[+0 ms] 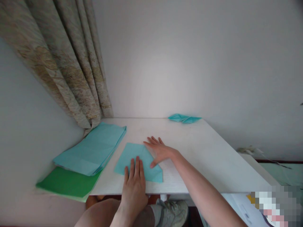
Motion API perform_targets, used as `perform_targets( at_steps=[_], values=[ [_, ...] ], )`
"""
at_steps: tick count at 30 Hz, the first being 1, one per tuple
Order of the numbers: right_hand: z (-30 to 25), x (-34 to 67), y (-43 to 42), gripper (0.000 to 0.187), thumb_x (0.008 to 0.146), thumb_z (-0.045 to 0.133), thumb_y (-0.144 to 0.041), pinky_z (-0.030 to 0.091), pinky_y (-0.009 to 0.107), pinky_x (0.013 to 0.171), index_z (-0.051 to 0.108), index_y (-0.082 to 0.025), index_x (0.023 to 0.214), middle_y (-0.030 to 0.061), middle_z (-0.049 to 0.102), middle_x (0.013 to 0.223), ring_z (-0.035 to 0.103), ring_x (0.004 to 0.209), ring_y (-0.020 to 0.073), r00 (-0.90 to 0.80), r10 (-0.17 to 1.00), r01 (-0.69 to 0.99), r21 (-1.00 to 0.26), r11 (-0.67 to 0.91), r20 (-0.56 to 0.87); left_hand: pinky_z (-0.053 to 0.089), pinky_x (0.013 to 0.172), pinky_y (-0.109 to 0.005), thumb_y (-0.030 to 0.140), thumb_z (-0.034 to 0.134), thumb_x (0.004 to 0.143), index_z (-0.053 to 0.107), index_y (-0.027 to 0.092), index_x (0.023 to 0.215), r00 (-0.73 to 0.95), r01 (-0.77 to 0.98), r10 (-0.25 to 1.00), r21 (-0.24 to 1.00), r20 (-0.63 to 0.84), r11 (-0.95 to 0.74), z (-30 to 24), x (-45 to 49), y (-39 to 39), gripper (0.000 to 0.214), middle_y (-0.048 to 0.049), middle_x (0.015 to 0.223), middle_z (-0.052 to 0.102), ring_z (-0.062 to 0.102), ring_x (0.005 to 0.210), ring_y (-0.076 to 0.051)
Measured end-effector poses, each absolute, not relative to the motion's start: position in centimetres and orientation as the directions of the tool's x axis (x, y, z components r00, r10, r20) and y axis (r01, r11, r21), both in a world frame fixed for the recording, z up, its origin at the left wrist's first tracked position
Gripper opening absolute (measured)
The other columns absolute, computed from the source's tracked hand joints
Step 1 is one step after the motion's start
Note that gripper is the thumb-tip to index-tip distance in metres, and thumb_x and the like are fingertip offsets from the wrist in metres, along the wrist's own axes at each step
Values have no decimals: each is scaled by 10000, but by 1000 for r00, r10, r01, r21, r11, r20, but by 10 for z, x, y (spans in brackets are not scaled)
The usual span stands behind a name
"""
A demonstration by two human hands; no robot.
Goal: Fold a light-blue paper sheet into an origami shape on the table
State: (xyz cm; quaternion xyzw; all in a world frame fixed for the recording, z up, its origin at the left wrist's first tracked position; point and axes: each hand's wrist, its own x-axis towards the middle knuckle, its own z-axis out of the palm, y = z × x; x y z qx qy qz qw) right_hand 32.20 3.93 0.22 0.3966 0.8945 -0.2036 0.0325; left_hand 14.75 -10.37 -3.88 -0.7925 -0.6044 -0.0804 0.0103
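My left hand lies flat on the near edge of a folded turquoise paper, with its fingers pointing away from me. My right hand presses on the paper's far right side, with its fingers spread and pointing left. Neither hand grips the paper, which lies flat on a white table. To the left of the hands lies a larger folded turquoise paper stack, overlapping a green paper sheet. A small folded turquoise paper piece sits at the table's far edge.
A patterned beige curtain hangs at the far left corner, and a plain wall rises behind the table. Beneath the near table edge are my leg and a grey sneaker. White papers show at lower right beside a pixelated patch.
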Motion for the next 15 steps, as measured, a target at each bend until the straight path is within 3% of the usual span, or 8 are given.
perform_targets(
  at_steps=[4, 8, 15],
  values=[
    [14, 332, 36, 1371, 465, 790, -577, -61, 604, 1068, -70, -215, 1470, 151, -97, 1532, -139, 1379, 360, -642, 689, 766, -327, 554, -337, 163, 1109, -534, 185, 538, 597, 271, 0, 1417, 252, 962, 960, 73, 124, -262, -36, 148, -103, 882, -188, 1513, 162, 68, 1396, -362],
    [19, 338, 35, 1400, 445, 816, -529, -54, 614, 1066, -87, -210, 1466, 155, -101, 1530, -133, 1378, 369, -594, 708, 804, -310, 507, -382, 134, 1105, -558, 130, 522, 604, 234, -1, 1428, 259, 962, 958, 53, 126, -267, -37, 149, -104, 882, -200, 1516, 140, 37, 1398, -362],
    [20, 338, 34, 1385, 452, 817, -522, -65, 613, 1059, -79, -227, 1467, 152, -138, 1523, -161, 1368, 373, -612, 688, 791, -302, 532, -391, 81, 1008, -713, 65, 521, 665, 181, 322, 1452, 255, 965, 961, 39, 110, -261, -28, 157, -109, 896, -68, 1548, 115, 40, 1389, -405]
  ],
)
